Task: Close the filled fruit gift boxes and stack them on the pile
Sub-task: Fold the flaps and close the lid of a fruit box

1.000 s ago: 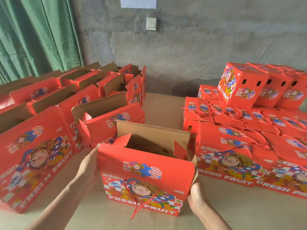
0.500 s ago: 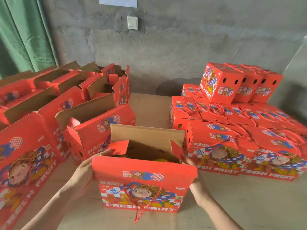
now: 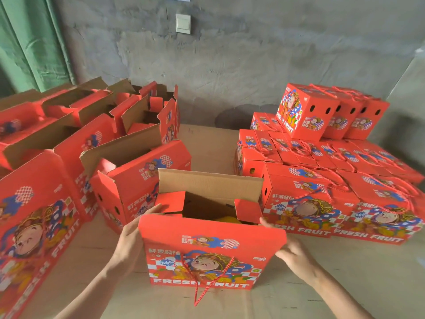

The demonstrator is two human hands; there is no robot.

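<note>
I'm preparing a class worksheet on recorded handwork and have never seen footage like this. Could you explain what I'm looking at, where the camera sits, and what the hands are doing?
There is no machine here. These are a person's two bare hands, filmed by one wide-angle camera worn on the head, looking forward and down. The left hand and right hand lie against the two sides of an open red fruit box, with fingertips reaching its small side flaps. The top is not yet closed, and something yellow shows inside. To the right is a pile of closed boxes, and to the left stand more open boxes. All rest on a pale brown surface.
</note>
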